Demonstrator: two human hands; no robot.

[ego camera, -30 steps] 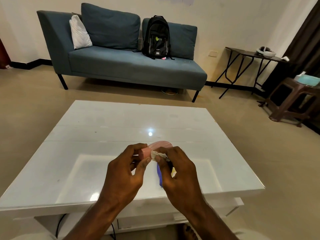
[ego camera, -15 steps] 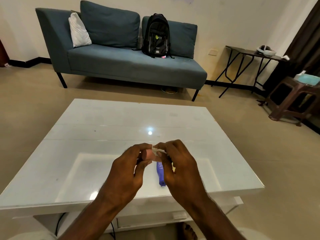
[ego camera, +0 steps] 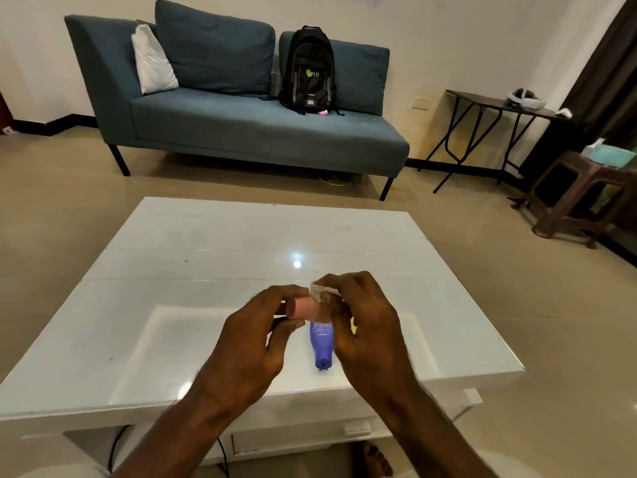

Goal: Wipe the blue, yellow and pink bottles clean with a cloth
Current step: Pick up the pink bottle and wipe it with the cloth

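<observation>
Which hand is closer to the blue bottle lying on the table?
Right. The right hand overlaps the blue bottle's right side in this view, though contact is unclear. The left hand sits apart on its left, holding the pink bottle.

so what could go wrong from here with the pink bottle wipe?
1. The pink bottle is held above the table only by the left hand's fingertips; pressure from the cloth in the right hand might push it loose.
2. The blue bottle lies on the glossy white table directly below, so a drop could knock it rolling toward the near edge.
</observation>
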